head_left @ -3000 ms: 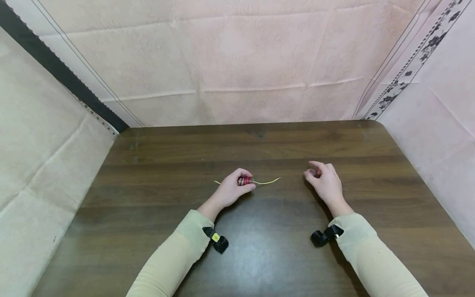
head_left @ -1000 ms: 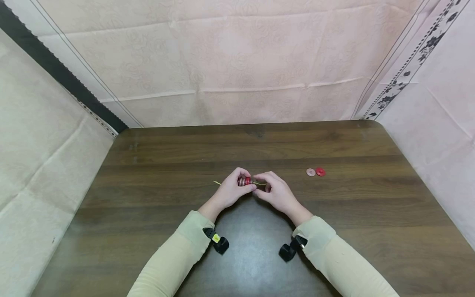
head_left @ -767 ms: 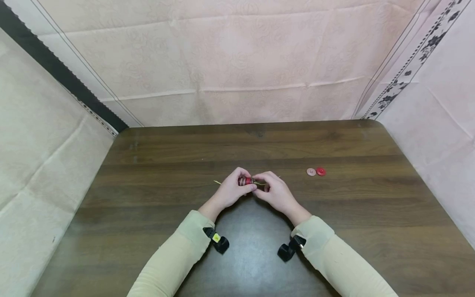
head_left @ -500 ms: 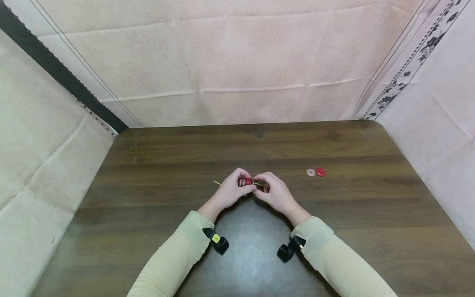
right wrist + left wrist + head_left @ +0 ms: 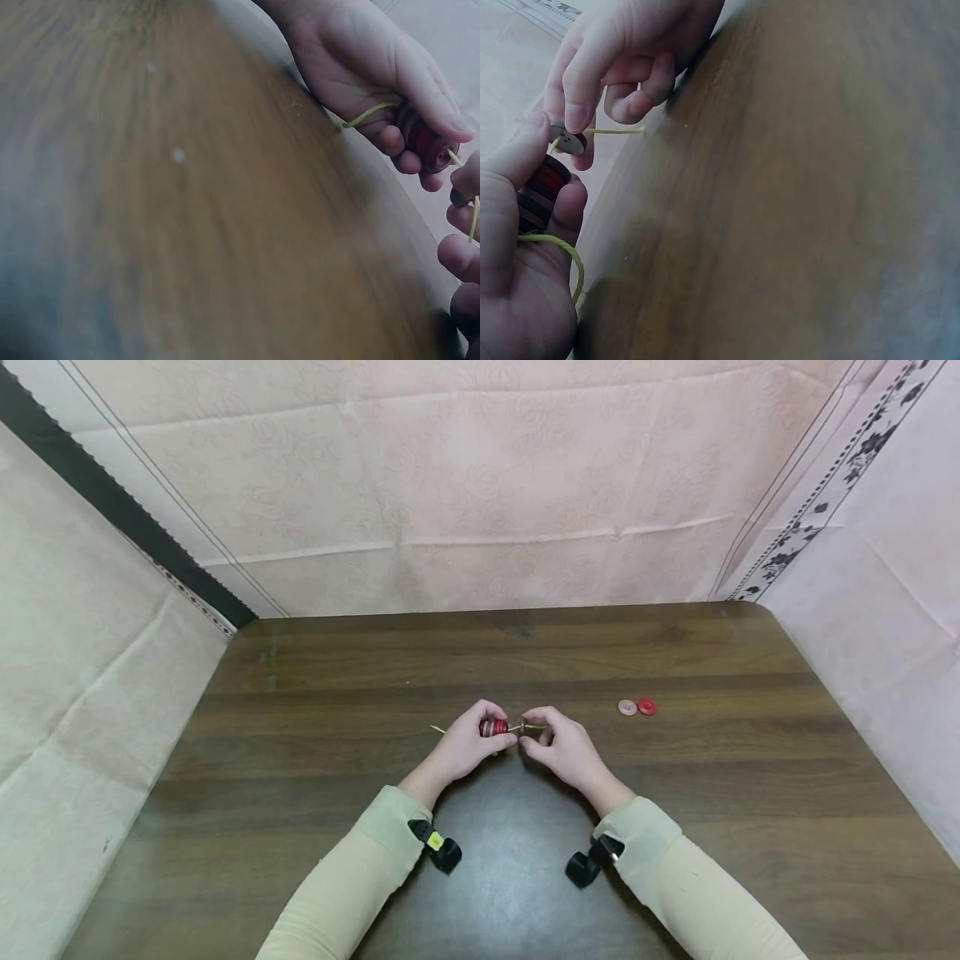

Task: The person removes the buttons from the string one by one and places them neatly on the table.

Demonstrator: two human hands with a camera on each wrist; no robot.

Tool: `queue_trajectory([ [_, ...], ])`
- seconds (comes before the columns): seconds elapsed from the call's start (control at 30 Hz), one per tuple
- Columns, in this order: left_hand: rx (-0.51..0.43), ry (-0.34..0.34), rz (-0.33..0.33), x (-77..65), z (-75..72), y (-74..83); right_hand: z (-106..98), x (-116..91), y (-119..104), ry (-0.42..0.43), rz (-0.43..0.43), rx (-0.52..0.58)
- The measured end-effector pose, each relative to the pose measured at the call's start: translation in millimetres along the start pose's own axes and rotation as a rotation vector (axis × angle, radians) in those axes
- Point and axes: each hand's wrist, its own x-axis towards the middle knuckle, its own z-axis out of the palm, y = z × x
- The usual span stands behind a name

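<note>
"While L hand (image 5: 467, 743) is gripping the button stack (image 5: 492, 727) on the yellow cord (image 5: 564, 244), R hand (image 5: 566, 753) is pinching a grey btn (image 5: 571, 142) just past the stack's end, cord apparently running through it."

"Why so?"

"L hand is prob. bracing the stack vs. sliding; R hand is prob. steadying the btn along the cord's line. Pink btn (image 5: 627, 707) & red btn (image 5: 647, 707) are lying side by side on the table (image 5: 525, 652), likely for easy R reach."

"Hidden?"

"Fingers (image 5: 568, 206) are covering much of the stack; can't count btns. Right wrist view is cutting off R hand."
</note>
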Motion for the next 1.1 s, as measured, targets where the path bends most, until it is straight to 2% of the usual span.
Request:
queue_trajectory([
  [0.4,0.086,-0.003,-0.037,1.2,-0.3,-1.3,-6.8,-0.8,2.2,0.000,0.029,0.010],
  [0.73,0.097,0.007,-0.048,0.7,0.3,-1.5,-13.2,-3.4,7.3,0.007,0.089,0.026],
  [1.1,0.077,0.020,-0.039,1.8,0.5,0.4,-22.4,-3.8,13.0,0.044,0.071,0.021],
])
